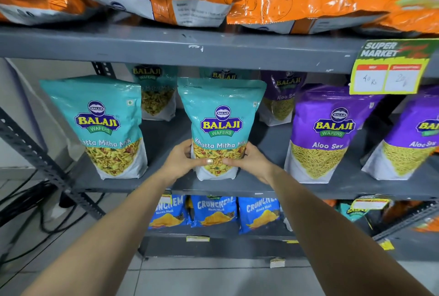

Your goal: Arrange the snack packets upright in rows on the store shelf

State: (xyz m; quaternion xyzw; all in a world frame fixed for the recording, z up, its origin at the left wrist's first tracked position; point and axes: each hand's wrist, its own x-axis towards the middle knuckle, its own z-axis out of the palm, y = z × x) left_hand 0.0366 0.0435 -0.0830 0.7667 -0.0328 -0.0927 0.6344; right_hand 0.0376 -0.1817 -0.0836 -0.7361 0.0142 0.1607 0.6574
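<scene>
Grey metal store shelf (213,187), middle tier. A teal glossy pouch (221,127), printed "Balaji Wafers Khatta Mitha Mix", stands upright at the front edge; my left hand (181,161) and right hand (253,161) clasp its lower sides, thumbs across the clear window. A second teal pouch (99,127) stands to its left, purple "Aloo Sev" pouches (330,131) to its right. A "Super Market" price tag (389,67) hangs above.

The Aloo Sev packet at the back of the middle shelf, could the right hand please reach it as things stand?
Probably yes, once it lets go: the right hand is gripping the front teal packet, and an open gap leads back to the rear Aloo Sev packet.
</scene>
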